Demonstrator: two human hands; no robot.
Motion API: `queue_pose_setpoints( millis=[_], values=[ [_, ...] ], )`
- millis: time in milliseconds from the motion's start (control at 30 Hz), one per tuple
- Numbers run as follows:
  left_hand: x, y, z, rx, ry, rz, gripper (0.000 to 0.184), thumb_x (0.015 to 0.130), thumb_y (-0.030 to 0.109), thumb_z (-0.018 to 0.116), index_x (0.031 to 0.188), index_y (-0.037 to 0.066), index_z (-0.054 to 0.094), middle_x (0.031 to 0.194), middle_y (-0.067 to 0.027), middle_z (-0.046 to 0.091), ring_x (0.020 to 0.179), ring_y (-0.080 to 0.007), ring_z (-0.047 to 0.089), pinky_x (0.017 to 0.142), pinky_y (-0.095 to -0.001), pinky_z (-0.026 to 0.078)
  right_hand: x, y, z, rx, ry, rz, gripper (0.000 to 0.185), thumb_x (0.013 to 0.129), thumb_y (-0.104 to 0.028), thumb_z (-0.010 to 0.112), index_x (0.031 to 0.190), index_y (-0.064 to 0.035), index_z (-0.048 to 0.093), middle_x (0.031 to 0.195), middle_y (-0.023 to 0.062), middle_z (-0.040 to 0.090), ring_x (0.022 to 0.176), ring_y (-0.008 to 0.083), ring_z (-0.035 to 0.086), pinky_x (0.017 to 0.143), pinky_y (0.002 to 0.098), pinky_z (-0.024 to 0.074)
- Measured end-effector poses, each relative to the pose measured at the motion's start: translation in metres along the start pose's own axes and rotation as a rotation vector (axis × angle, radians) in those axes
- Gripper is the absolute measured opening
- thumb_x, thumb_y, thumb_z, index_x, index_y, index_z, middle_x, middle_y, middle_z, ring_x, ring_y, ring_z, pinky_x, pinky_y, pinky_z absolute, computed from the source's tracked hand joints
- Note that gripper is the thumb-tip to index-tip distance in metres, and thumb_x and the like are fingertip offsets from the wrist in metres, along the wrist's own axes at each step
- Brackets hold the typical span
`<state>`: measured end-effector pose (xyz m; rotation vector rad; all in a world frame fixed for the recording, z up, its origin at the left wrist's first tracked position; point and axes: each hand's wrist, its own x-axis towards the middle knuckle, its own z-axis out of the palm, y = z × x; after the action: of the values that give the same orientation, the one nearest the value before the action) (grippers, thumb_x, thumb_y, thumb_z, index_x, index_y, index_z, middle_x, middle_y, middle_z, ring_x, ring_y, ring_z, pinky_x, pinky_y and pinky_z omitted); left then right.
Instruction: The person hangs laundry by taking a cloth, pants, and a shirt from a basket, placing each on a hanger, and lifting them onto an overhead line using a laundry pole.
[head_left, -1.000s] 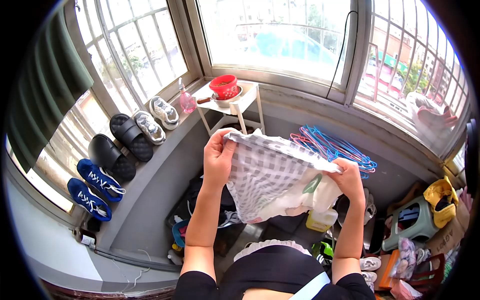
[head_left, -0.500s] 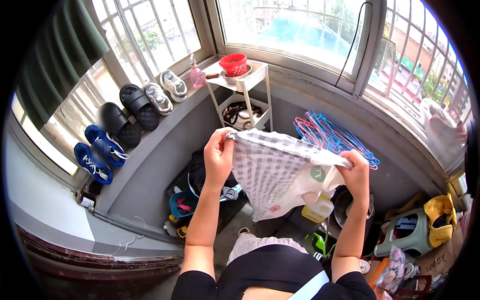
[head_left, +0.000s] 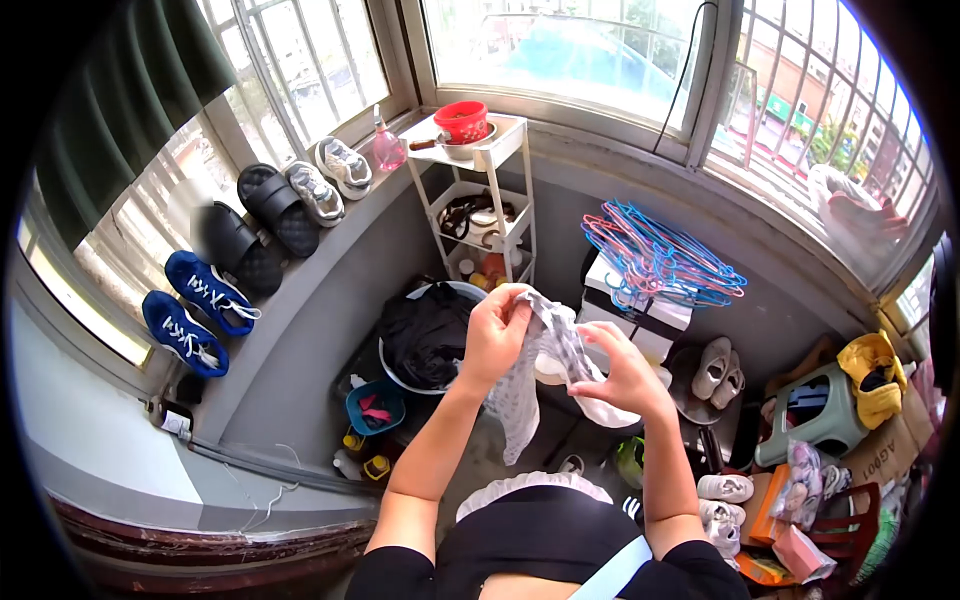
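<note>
My left hand (head_left: 497,338) is closed, pinching the top of a thin grey-and-white checked cloth (head_left: 518,395). The cloth hangs bunched in folds below that hand, and a plain white part of it trails to the right. My right hand (head_left: 630,378) is beside the folds, its thumb and fingers apart in a curve. The thumb touches or nearly touches the cloth's right side; the frame does not show a firm grip.
Blue and pink hangers (head_left: 665,260) lie piled on white boxes beyond my hands. A basin of dark laundry (head_left: 430,335) stands left, near a white shelf rack (head_left: 483,165). Shoes (head_left: 188,330) line the left ledge. A grey-green stool (head_left: 815,425) is at right.
The cloth was stretched wide between both hands; now it is gathered and hangs in folds. My hands have come close together and lower, and my right hand's fingers have spread.
</note>
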<state>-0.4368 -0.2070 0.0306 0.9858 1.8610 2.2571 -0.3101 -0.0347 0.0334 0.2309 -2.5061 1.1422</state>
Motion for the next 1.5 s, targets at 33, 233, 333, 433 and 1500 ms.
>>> queue_pose_setpoints(
  millis=[33, 233, 333, 433, 1500],
  values=[
    [-0.005, 0.006, 0.000, -0.024, -0.007, -0.026, 0.009, 0.092, 0.003, 0.054, 0.099, -0.001, 0.059, 0.078, 0.0028, 0.059, 0.068, -0.0015, 0.050, 0.060, -0.0171, 0.041, 0.000, -0.004, 0.019, 0.027, 0.016, 0.060, 0.055, 0.067, -0.018, 0.081, 0.113, -0.0012, 0.057, 0.103, 0.0132, 0.059, 0.097, 0.0268, 0.058, 0.086, 0.0359, 0.0472],
    [-0.030, -0.010, -0.036, 0.024, -0.030, -0.063, 0.010, 0.093, 0.006, 0.055, 0.098, -0.001, 0.060, 0.080, 0.0026, 0.061, 0.069, -0.0016, 0.052, 0.062, -0.0170, 0.042, -0.020, -0.008, 0.087, 0.190, 0.116, 0.333, 0.012, 0.089, -0.006, 0.059, 0.083, 0.0030, 0.055, 0.068, 0.0001, 0.055, 0.065, 0.0040, 0.047, 0.057, 0.0248, 0.0429],
    [-0.038, -0.019, -0.049, 0.047, -0.036, -0.081, 0.009, 0.092, 0.004, 0.055, 0.096, -0.001, 0.061, 0.080, 0.0030, 0.060, 0.069, -0.0013, 0.052, 0.062, -0.0167, 0.041, -0.030, -0.008, 0.106, 0.262, 0.220, 0.372, 0.016, 0.086, -0.008, 0.060, 0.081, 0.0041, 0.052, 0.061, 0.0075, 0.051, 0.058, 0.0099, 0.044, 0.054, 0.0277, 0.0396],
    [-0.050, -0.020, -0.059, 0.008, -0.048, -0.124, 0.009, 0.091, 0.003, 0.055, 0.096, 0.000, 0.062, 0.079, 0.0035, 0.060, 0.069, -0.0015, 0.052, 0.062, -0.0168, 0.041, -0.035, -0.023, 0.113, 0.338, 0.268, 0.411, 0.012, 0.090, -0.010, 0.058, 0.090, 0.0012, 0.053, 0.064, 0.0031, 0.051, 0.059, 0.0086, 0.044, 0.055, 0.0267, 0.0398],
    [-0.131, -0.052, 0.019, 0.361, -0.205, -0.068, 0.015, 0.084, 0.003, 0.061, 0.095, -0.005, 0.065, 0.079, -0.0132, 0.064, 0.066, -0.0199, 0.062, 0.061, -0.0285, 0.048, -0.072, -0.002, 0.037, 0.234, 0.306, 0.504, 0.022, 0.082, -0.016, 0.069, 0.092, 0.0030, 0.067, 0.072, 0.0064, 0.066, 0.064, 0.0081, 0.056, 0.061, 0.0253, 0.0452]
  ],
)
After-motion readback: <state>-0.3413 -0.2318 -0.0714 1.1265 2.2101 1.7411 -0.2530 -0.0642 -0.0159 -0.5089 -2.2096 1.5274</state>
